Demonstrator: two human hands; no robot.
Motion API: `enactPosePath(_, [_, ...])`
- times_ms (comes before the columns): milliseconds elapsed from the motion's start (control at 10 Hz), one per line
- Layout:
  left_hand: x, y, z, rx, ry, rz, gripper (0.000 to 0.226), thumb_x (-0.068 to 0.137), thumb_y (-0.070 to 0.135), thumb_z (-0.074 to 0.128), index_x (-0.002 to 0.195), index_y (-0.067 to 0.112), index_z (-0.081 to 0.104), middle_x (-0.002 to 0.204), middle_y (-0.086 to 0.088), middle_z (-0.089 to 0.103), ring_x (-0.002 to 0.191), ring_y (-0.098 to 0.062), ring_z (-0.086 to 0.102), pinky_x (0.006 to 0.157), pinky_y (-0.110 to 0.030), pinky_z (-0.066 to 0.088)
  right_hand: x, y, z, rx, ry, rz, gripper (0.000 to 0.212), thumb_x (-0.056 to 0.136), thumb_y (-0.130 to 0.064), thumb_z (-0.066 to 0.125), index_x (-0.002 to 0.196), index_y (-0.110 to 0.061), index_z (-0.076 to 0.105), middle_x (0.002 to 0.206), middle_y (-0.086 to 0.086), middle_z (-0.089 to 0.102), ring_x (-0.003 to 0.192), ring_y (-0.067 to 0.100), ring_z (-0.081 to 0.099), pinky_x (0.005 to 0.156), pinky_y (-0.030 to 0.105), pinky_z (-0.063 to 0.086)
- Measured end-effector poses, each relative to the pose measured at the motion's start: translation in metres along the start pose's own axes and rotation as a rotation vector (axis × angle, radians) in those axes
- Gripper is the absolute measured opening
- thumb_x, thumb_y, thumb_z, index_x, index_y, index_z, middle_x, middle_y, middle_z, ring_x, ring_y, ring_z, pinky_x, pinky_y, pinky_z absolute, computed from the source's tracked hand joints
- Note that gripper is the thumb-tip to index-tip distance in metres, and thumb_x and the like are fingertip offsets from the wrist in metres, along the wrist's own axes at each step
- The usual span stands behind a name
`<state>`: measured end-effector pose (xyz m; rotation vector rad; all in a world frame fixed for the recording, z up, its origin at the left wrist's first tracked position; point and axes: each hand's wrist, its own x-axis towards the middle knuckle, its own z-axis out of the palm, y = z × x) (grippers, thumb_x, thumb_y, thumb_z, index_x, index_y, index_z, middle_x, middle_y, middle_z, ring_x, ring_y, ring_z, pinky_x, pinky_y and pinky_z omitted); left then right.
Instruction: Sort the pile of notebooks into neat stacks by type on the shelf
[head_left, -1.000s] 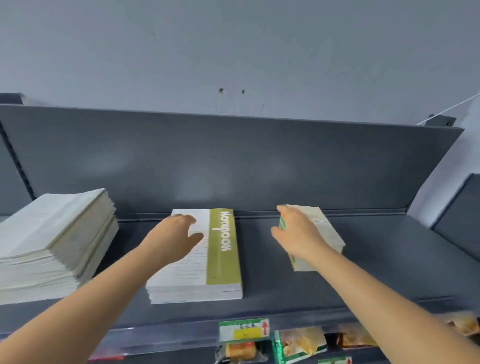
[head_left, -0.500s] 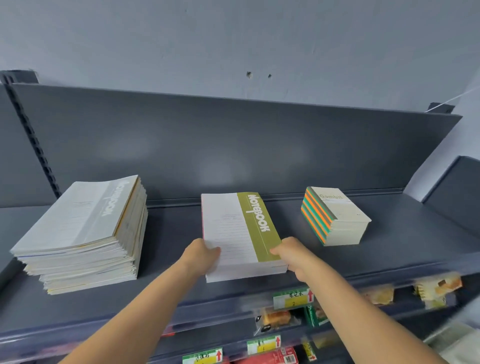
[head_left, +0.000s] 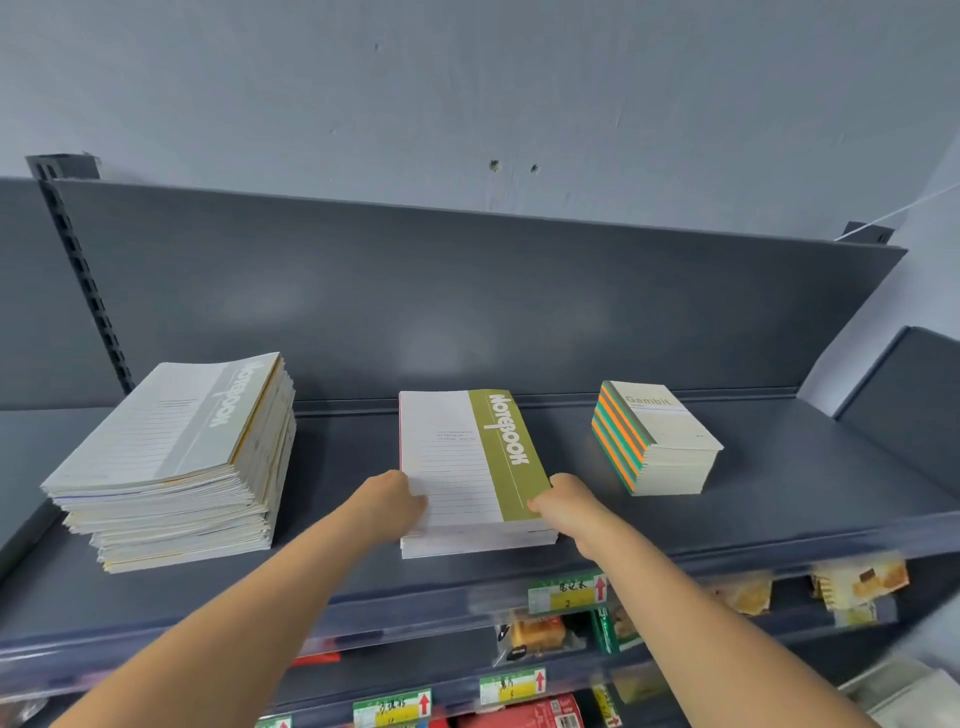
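Now left hand (head_left: 396, 498) and right hand (head_left: 567, 500) grip near corners of middle notebook stack (head_left: 467, 447); fingertips hidden.

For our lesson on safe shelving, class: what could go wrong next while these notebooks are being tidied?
1. The left hand and right hand grip the olive-banded stack only at its front corners; copies may slide or fan out.
2. The grey-banded stack is tall and ragged; a nudge might topple it.
3. The olive-banded stack sits near the front edge of the shelf and could be pulled off.
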<state>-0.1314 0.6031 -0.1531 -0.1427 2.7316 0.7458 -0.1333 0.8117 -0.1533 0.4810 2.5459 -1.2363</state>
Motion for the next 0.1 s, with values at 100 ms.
enactPosePath(100, [-0.009, -0.0025, -0.0133, 0.144, 0.024, 0.064, 0.043, 0.092, 0.034, 0.056, 0.127, 0.008, 0.051, 0.12, -0.006, 0.059, 0.098, -0.022, 0.058, 0.083, -0.029, 0.046, -0.0128, -0.0049, -0.0117, -0.134, 0.059, -0.1, 0.019, 0.087, -0.008, 0.05, 0.106, -0.008, 0.055, 0.103, 0.005, 0.056, 0.088, 0.021, 0.055, 0.071, 0.03, 0.044])
